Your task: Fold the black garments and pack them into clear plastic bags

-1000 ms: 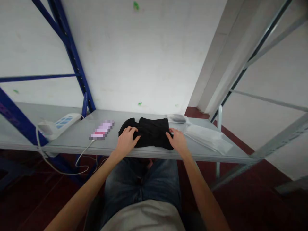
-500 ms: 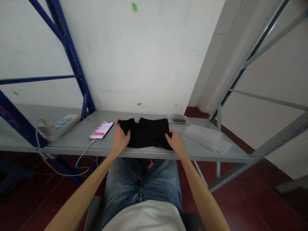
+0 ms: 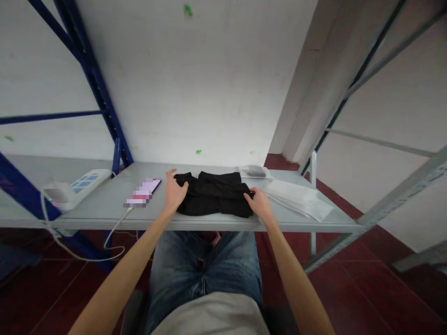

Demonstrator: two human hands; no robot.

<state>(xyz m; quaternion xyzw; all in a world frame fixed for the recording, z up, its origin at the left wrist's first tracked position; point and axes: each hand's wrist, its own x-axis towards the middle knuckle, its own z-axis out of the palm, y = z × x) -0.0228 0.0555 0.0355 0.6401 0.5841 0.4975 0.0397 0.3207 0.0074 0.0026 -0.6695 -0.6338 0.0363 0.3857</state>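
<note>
A black cloth garment [image 3: 214, 197], partly folded, lies on the grey shelf [image 3: 300, 223] in front of me; its exact kind does not show. My left hand [image 3: 174, 190] grips its left edge, thumb on top of the fabric and index finger sticking out past the far corner. At the opposite edge, my right hand [image 3: 259, 203] pinches the cloth between thumb and fingers. A raised fold runs across the garment between the two hands. The fingertips under the fabric are hidden.
Left of the garment lies a phone [image 3: 143, 192] on a white charging cable [image 3: 117, 225]. Farther left is a white power strip [image 3: 87, 181]. Clear plastic bags [image 3: 300, 197] and a packet with something dark inside [image 3: 254, 172] lie to the right. Blue rack posts [image 3: 101, 88] stand left.
A fold has formed across the garment, which lay flatter before. Both hands still hold its side edges, and my left index finger has lifted outward. The view has shifted slightly.
</note>
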